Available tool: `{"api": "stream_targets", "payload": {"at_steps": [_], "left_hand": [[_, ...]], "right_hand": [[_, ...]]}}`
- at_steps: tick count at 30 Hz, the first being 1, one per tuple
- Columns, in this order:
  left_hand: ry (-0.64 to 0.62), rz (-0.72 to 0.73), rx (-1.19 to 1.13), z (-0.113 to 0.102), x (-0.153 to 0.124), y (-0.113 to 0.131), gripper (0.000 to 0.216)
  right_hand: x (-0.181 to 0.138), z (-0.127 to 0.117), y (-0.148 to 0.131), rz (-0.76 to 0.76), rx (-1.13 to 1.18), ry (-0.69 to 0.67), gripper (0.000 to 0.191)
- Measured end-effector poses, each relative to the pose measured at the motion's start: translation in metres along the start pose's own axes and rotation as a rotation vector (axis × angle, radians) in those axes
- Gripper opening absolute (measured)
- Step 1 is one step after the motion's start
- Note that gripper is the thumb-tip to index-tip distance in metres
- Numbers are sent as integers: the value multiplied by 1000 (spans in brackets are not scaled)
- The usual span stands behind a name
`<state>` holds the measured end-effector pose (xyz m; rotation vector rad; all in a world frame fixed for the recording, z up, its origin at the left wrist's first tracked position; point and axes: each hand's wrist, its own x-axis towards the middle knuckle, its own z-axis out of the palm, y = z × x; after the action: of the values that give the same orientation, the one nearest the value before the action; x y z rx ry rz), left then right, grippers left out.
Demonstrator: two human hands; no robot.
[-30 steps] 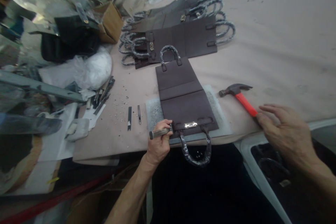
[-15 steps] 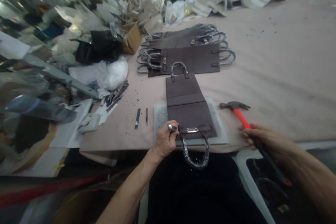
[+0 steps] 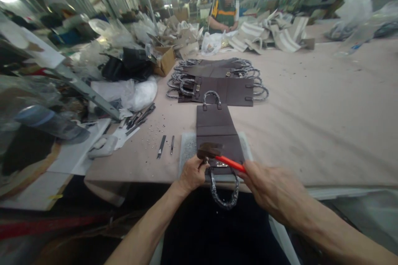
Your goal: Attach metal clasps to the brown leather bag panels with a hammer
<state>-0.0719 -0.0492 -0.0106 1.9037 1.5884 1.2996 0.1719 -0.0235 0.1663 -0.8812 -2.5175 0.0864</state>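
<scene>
My right hand [image 3: 264, 180] is closed round the red handle of a claw hammer [image 3: 230, 162]. The hammer's head, smeared by motion, is over my left hand [image 3: 192, 172]. Pinched upright in those left fingers is a metal punch [image 3: 206, 160], mostly hidden by the hammer head and fingers. Beneath lies a dark brown leather bag panel [image 3: 214, 122], with a wrapped handle at each end and a silver metal clasp [image 3: 222, 165] near its close edge. The panel rests on a pale grey slab [image 3: 187, 145]. Its nearer handle [image 3: 225, 205] hangs over the table edge.
Several similar bag panels [image 3: 228, 91] are piled farther back. To the left lie a thin metal rod [image 3: 172, 145], a dark flat strip [image 3: 161, 147], loose studs and a bunch of tools [image 3: 139, 118]. Plastic bags and scraps line the back, where another person [image 3: 226, 10] sits.
My right hand has swung the hammer leftward from beside the slab to above the punch in my left hand. The view has tilted up, and the bag panel keeps its place on the slab.
</scene>
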Motion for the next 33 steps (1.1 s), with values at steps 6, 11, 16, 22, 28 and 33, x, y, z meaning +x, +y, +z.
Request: {"api": "stream_targets", "payload": {"at_steps": [6, 11, 16, 22, 28, 33], "left_hand": [[44, 26, -63, 2, -2, -3, 21], [40, 9, -44, 2, -5, -7, 19], [29, 15, -63, 1, -5, -6, 21], [3, -13, -80, 0, -5, -2, 19], [-13, -22, -84, -3, -6, -1, 17], [-82, 3, -44, -11, -2, -1, 15]], "right_hand": [[7, -14, -14, 148, -11, 228, 25], [-8, 2, -7, 189, -77, -219, 33], [-24, 13, 34, 457, -46, -365, 31], [-66, 59, 115, 824, 16, -428, 35], [-80, 93, 143, 868, -118, -296, 33], [-64, 119, 118, 387, 149, 15, 46]]}}
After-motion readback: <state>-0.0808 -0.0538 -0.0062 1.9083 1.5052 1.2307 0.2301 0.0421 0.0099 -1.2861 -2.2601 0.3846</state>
